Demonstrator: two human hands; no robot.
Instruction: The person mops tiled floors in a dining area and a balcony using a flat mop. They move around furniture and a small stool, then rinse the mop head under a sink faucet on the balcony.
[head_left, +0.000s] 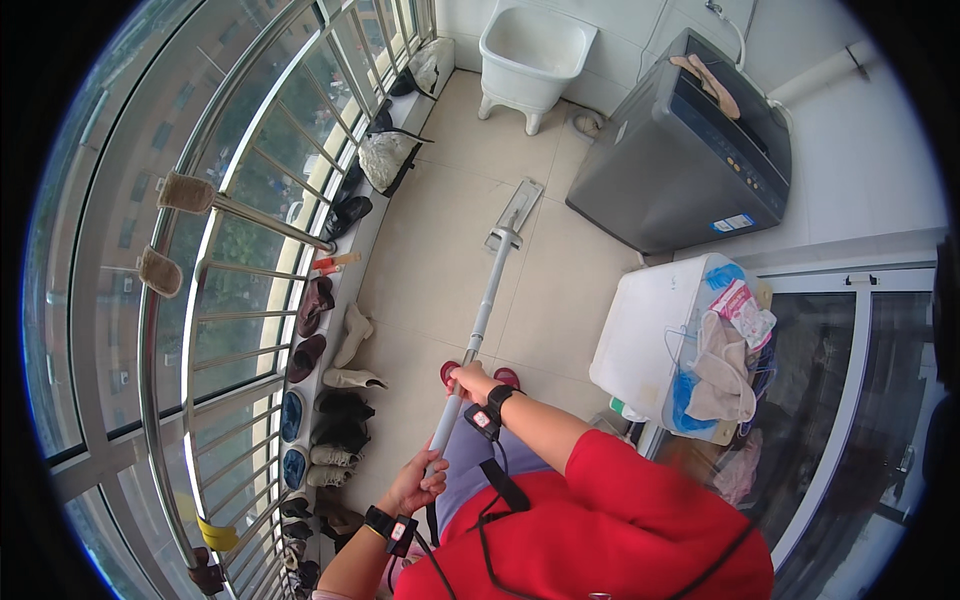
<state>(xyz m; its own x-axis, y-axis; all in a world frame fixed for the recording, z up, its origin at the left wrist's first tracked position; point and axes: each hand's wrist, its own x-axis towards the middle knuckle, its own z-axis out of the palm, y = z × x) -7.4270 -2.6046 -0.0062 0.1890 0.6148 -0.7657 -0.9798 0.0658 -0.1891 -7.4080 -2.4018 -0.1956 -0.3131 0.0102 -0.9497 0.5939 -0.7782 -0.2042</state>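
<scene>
Both my hands grip the grey pole of a flat mop (491, 289). My left hand (416, 482) is closed around the pole's near end, close to my lap. Further up, my right hand (472, 381) wraps the pole just above my red slippers (506, 377). The pole slants away from me to a narrow rectangular mop head (523, 204), which lies on the beige tile floor (427, 247). A wristband with a small device sits on each wrist. The pad under the mop head is mostly hidden.
Shoes and boots (343, 420) line the ledge and floor along the metal railing (217, 247) at left. A white mop basin (536, 52) stands at the far wall. On the right are a grey washing machine (637, 172) and a white cabinet (645, 330) topped with cloths (720, 367).
</scene>
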